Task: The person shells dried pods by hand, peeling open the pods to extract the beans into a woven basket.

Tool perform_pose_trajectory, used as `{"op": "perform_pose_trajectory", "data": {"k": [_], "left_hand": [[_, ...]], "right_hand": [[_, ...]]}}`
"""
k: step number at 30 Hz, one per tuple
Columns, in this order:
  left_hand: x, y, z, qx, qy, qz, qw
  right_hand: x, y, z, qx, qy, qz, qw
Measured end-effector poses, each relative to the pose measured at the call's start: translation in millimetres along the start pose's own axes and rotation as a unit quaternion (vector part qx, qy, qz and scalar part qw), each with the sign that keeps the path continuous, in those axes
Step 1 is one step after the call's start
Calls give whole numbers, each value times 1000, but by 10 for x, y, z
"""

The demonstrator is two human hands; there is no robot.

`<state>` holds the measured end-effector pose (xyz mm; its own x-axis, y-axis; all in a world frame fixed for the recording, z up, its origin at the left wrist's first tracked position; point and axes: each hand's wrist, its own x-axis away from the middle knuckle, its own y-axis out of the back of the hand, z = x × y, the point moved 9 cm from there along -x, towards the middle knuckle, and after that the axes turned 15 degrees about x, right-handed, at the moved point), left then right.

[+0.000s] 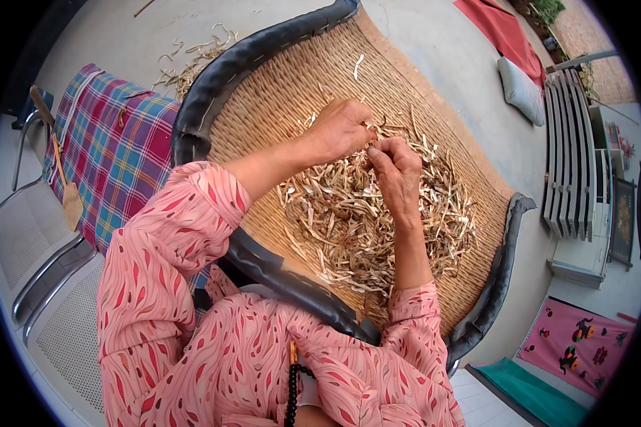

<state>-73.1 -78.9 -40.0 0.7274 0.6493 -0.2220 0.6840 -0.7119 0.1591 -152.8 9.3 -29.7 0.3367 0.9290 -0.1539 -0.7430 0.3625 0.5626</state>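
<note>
My left hand [340, 129] is closed in a pinch, its fingertips close to those of my right hand [396, 171], which is closed the same way. Between them is a small piece of dry pod, mostly hidden by the fingers. Below both hands spreads a heap of dried bean pods [342, 228], pale and brown, many curled or split. The heap lies on a wide woven tray [256, 99] of tan cord with a thick black rim [243, 60]. The tray's near edge meets my lap.
More dry pods [192, 65] lie on the floor beyond the tray. A plaid cloth [117, 149] hangs over metal chairs [68, 334] at left, a wooden paddle [72, 206] against it. At right are a cushion [521, 91], a red cloth [502, 32] and stacked grey panels [571, 156].
</note>
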Motion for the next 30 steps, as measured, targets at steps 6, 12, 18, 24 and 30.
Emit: {"op": "perform_pose_trajectory", "data": {"k": [6, 12, 18, 24, 30], "left_hand": [[0, -60, 5, -31, 19, 4, 999], [80, -157, 265, 311, 276, -27, 909], [64, -178, 206, 281, 256, -24, 925], [142, -121, 368, 304, 317, -106, 892], [170, -158, 349, 288, 334, -94, 893]], "right_hand": [[34, -94, -338, -136, -130, 32, 982], [37, -99, -305, -246, -158, 48, 955], [39, -111, -296, -284, -166, 58, 942], [27, -110, -243, -307, -166, 49, 936], [16, -111, -218, -331, -157, 33, 930]]}}
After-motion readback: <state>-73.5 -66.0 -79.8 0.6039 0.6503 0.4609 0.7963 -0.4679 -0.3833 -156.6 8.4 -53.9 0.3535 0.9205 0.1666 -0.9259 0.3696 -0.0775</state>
